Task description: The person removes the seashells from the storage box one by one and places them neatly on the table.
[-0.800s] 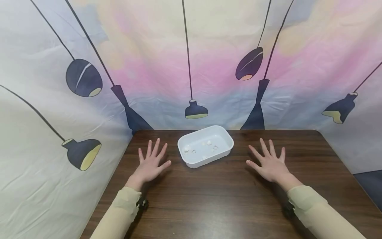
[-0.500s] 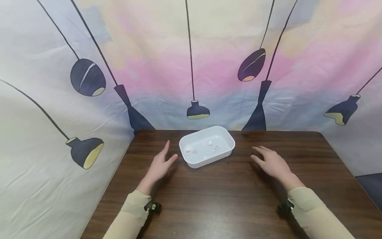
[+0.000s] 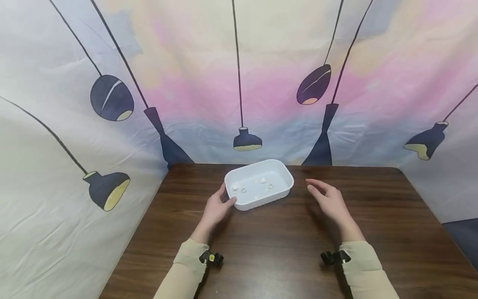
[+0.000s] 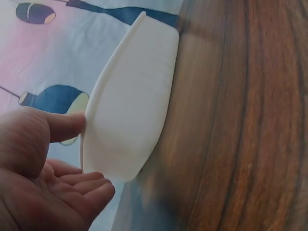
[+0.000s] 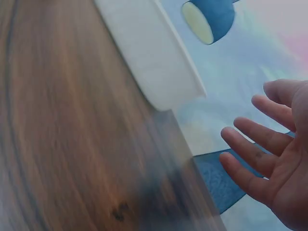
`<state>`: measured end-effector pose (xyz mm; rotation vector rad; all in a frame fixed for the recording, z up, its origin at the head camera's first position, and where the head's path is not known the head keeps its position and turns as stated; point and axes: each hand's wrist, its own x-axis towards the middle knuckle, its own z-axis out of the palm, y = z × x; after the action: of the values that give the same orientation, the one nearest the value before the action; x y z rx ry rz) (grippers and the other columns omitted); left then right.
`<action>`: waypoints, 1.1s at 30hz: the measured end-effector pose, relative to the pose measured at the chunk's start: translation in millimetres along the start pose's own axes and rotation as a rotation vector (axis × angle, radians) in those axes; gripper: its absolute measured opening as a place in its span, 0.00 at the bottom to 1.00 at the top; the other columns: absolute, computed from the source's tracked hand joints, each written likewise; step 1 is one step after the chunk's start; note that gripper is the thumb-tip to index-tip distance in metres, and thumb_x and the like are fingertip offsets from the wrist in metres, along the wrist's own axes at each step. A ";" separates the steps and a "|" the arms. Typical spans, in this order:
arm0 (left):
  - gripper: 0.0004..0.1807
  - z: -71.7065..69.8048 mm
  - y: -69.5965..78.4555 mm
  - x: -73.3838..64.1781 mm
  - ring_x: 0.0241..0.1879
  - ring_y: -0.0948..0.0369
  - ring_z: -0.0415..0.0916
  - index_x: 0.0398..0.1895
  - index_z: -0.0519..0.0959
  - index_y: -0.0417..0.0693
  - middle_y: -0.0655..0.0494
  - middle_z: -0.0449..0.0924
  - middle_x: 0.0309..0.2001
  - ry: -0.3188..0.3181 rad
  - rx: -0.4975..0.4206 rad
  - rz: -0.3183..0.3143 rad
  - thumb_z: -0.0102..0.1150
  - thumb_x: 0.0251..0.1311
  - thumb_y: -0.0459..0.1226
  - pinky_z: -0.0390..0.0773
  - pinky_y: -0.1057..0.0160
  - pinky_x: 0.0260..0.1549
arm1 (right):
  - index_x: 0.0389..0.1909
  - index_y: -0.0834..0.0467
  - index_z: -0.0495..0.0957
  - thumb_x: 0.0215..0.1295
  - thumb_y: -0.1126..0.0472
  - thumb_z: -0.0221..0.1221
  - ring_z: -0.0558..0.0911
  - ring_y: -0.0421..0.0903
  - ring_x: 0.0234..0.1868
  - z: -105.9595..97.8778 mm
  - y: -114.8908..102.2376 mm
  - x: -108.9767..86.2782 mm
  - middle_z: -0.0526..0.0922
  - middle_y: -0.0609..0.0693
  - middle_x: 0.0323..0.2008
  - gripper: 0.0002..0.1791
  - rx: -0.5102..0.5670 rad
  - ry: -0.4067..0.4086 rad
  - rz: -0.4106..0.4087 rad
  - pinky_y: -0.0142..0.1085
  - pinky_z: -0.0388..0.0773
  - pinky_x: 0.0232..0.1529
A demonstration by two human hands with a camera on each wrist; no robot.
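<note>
A white plastic tray (image 3: 267,202) with rounded corners stands at the back middle of the table, turned slightly. Inside it lie several small pale pieces (image 3: 263,180), some shaped like rings. My left hand (image 3: 218,207) holds the tray's left end, thumb at the rim near the front corner and fingers along the outer wall. In the left wrist view, the thumb (image 4: 67,126) meets the rim and the other fingers are bent round the tray's end. To the right of the tray my right hand (image 3: 333,202) hovers apart from it, fingers loosely bent, holding nothing.
The dark wood table (image 3: 261,249) ends just behind the tray, where a cloth backdrop (image 3: 194,62) printed with hanging lamps comes down. Black wrist cameras (image 3: 212,258) are strapped at both sleeves.
Both hands, spread flat on the table earlier, have lifted and moved inward. The left one has come to the tray's left end; the right one has turned sideways. The tray stays in place.
</note>
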<state>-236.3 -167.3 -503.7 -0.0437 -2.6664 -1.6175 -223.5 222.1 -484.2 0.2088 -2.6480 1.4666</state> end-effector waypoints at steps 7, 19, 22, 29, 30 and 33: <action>0.40 1.3 -6.4 14.4 0.79 0.45 0.61 0.83 0.57 0.33 0.39 0.58 0.82 -0.026 -0.097 0.000 0.63 0.73 0.32 0.66 0.50 0.76 | 0.72 0.58 0.78 0.84 0.44 0.54 0.84 0.59 0.63 5.8 -7.6 -0.4 0.84 0.61 0.64 0.28 0.055 0.019 -0.003 0.45 0.82 0.61; 0.35 -8.2 -8.7 29.3 0.80 0.47 0.62 0.84 0.60 0.40 0.44 0.59 0.83 -0.133 -0.213 -0.020 0.56 0.77 0.30 0.66 0.48 0.75 | 0.72 0.62 0.77 0.83 0.54 0.58 0.84 0.61 0.61 17.4 -26.1 4.3 0.83 0.63 0.65 0.25 0.210 -0.046 -0.002 0.30 0.83 0.55; 0.34 -8.9 -11.0 30.5 0.80 0.47 0.61 0.84 0.60 0.40 0.45 0.58 0.83 -0.150 -0.221 -0.008 0.55 0.77 0.30 0.64 0.47 0.76 | 0.71 0.61 0.78 0.82 0.54 0.60 0.82 0.58 0.64 21.7 -28.7 7.2 0.82 0.60 0.66 0.24 0.206 -0.056 0.017 0.40 0.83 0.62; 0.34 -8.6 -14.1 33.5 0.81 0.48 0.60 0.84 0.61 0.41 0.47 0.59 0.83 -0.153 -0.196 0.004 0.56 0.77 0.30 0.64 0.48 0.76 | 0.70 0.58 0.80 0.80 0.54 0.62 0.79 0.58 0.69 36.4 -33.4 21.4 0.83 0.58 0.66 0.23 0.152 -0.093 -0.012 0.58 0.76 0.69; 0.34 -8.9 -13.8 33.2 0.80 0.49 0.60 0.84 0.61 0.41 0.47 0.59 0.83 -0.149 -0.195 0.000 0.57 0.77 0.30 0.64 0.49 0.76 | 0.70 0.58 0.80 0.79 0.54 0.62 0.79 0.59 0.69 39.1 -35.0 24.2 0.83 0.58 0.66 0.23 0.142 -0.102 -0.019 0.58 0.76 0.69; 0.34 -9.7 -13.8 32.2 0.80 0.50 0.61 0.83 0.62 0.42 0.48 0.60 0.83 -0.139 -0.189 -0.009 0.58 0.77 0.31 0.65 0.50 0.76 | 0.68 0.58 0.81 0.78 0.55 0.64 0.81 0.60 0.66 48.2 -39.7 33.6 0.84 0.58 0.65 0.23 0.104 -0.128 -0.020 0.58 0.78 0.68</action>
<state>-268.9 -181.9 -510.4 -0.1526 -2.6030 -1.9318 -251.0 158.1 -471.2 0.3482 -2.6599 1.6381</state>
